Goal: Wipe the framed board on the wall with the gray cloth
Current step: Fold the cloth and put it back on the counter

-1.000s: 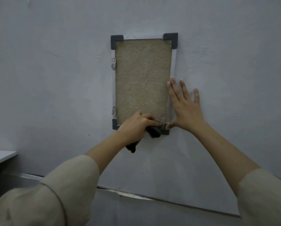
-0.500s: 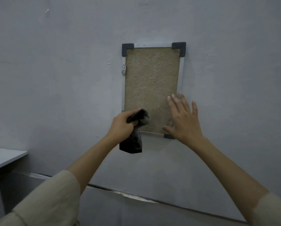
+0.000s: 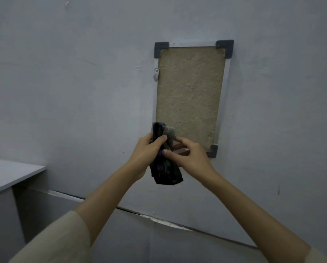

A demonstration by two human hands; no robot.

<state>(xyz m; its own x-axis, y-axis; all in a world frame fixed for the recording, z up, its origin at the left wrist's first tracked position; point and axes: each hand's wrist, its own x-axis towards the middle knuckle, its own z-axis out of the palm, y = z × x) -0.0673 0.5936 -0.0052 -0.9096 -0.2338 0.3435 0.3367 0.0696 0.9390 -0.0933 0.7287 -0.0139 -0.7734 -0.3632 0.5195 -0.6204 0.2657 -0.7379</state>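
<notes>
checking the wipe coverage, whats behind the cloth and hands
The gray cloth and both hands cover the framed board's lower left corner and part of its bottom edge, so those cannot be seen; the lower right corner shows.

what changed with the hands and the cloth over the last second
The right hand left the framed brown fibre board, where it lay flat by the right edge, and now pinches the dark gray cloth. The left hand lifted the cloth off the board's bottom edge and grips it in front of the lower left corner. The board stayed mounted on the gray wall.
</notes>
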